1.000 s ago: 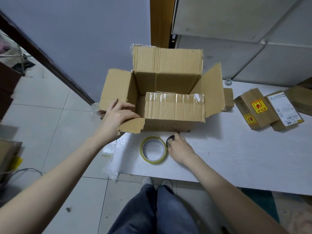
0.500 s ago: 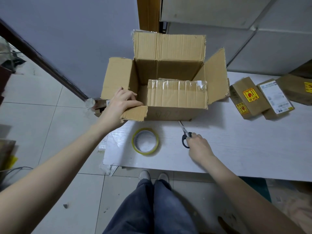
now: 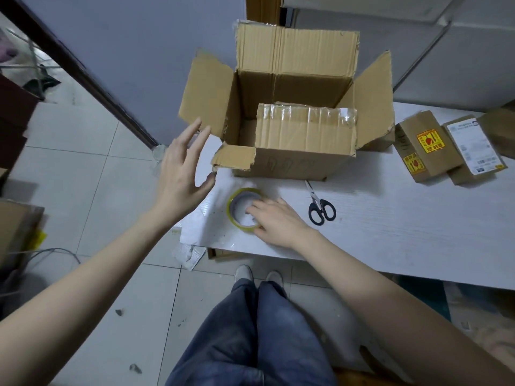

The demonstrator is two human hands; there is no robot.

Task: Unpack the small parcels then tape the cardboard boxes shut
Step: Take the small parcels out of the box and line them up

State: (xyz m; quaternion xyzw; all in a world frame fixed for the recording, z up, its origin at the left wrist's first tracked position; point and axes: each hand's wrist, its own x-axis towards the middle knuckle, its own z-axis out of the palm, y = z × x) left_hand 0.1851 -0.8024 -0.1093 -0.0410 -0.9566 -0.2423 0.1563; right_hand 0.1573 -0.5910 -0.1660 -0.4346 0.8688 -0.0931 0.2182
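The right hand (image 3: 274, 220) is laid on the tape roll (image 3: 243, 207), not yet gripped, near the open cardboard box (image 3: 292, 140), the left hand (image 3: 181, 168) spread empty; taping seems begun, flaps needing folding next.

We record: a pale lilac-grey wall (image 3: 133, 51) with a dark baseboard (image 3: 92, 82); a floor (image 3: 83, 190) of large light tiles, speckled with debris; a white wood-grain counter (image 3: 404, 232); a wooden door frame (image 3: 262, 8); grey panels (image 3: 446, 59) behind; soft, even light.
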